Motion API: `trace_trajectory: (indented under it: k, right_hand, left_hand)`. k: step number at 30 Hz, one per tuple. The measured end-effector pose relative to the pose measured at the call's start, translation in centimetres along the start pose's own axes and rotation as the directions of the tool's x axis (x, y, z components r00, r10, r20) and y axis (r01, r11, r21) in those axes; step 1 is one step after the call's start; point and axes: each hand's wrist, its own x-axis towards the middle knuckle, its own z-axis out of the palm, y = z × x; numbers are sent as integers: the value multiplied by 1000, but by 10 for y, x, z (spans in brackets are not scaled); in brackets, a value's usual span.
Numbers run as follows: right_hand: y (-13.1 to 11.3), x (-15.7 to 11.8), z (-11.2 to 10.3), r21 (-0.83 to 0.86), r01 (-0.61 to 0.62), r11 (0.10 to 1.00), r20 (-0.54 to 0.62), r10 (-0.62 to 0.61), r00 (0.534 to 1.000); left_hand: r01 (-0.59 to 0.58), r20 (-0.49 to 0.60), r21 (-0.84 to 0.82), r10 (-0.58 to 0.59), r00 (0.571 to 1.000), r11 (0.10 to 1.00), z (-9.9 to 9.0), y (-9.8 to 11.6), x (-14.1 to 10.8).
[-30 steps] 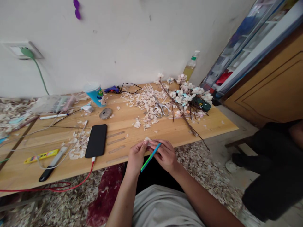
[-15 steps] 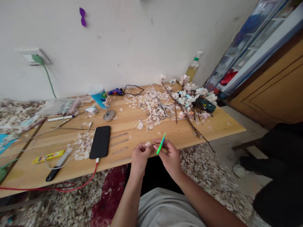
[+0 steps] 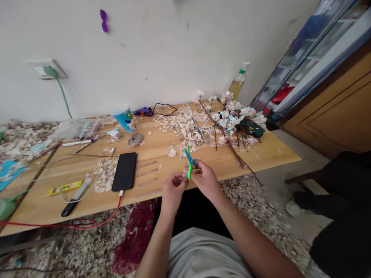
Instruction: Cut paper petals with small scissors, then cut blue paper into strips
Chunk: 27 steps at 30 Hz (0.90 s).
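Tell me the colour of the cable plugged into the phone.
The cable at the phone is red with a white plug, clearest in the head view.

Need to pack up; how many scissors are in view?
2: grey scissors by the flower branches, and green-and-blue scissors in the right hand. Others may be hidden under the scraps.

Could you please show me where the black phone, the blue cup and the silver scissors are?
black phone (image 3: 124, 172): head view, screen
blue cup (image 3: 124, 119): head view, side wall
silver scissors (image 3: 206, 136): head view, right handle ring
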Motion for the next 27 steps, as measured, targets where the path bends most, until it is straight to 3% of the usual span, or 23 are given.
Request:
trace_trajectory:
  k: [3,9,16,23,27]
  right_hand:
    - [-1,0,-2,-76,-49,996,52,53,997]
    - [1,-4,-3,62,-70,996,77,65,995]
    - [-4,-18,3,148,-60,987,-32,66,997]
    - [2,-33,27,199,50,979,-360,26,933]
    - [4,-38,35,143,49,989,-323,0,946]
  left_hand:
    - [-4,2,-11,4,1000,1000,1,1,-1]
    - [-26,-24,-41,25,999,999,6,6,0]
    - [-56,-73,-130,47,996,990,19,6,2]
    - [85,-41,-449,-116,992,890,27,7,-6]
    - [60,-100,-550,-137,985,833,30,10,-7]
